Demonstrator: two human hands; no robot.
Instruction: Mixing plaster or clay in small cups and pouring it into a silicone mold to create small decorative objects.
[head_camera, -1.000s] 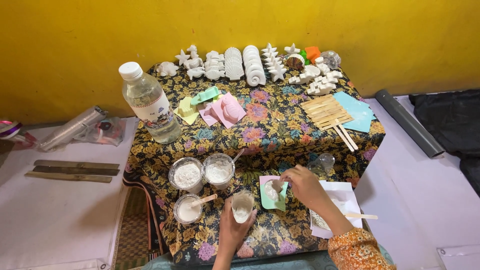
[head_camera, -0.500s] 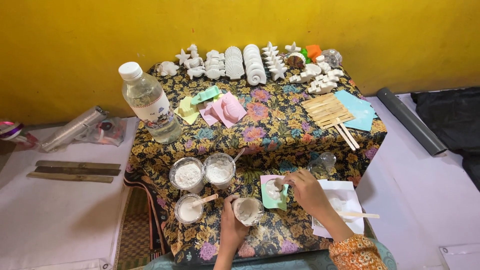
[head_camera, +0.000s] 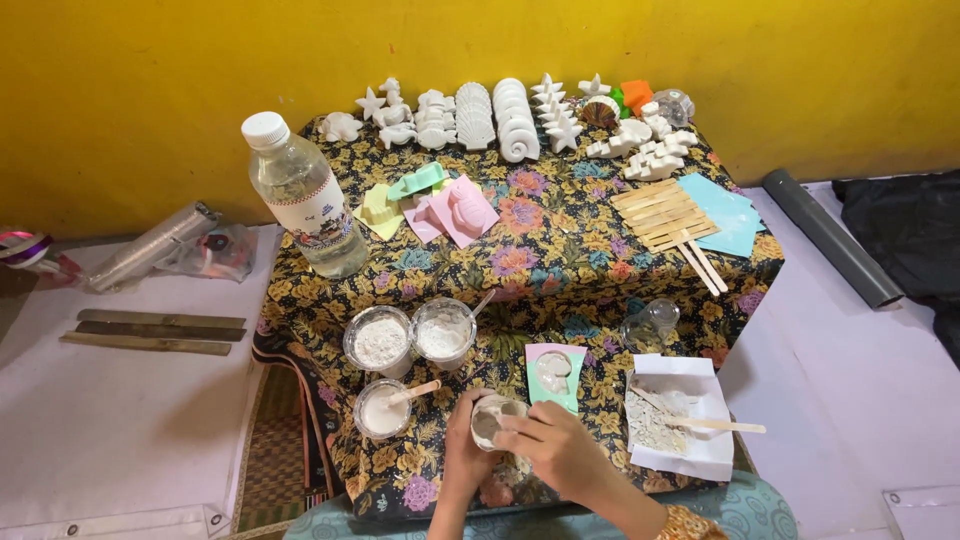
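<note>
Fingers (head_camera: 520, 428) of the right hand (head_camera: 555, 450) curl over the cup (head_camera: 492, 417), gripping its rim, while the left hand (head_camera: 463, 440) clasps it from the side. The cup sits at the table's near edge, tilted, and its whitish contents are hard to make out. Both forearms are cut off by the frame. Just beside it lies a green mould (head_camera: 555, 373). Three powder tubs (head_camera: 381, 342) stand left, a bottle (head_camera: 300, 197) behind them and a paper (head_camera: 672, 415) with a stick (head_camera: 720, 426) to the right.

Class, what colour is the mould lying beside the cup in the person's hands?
Light green mould, holding white plaster, seen in the head view.
</note>
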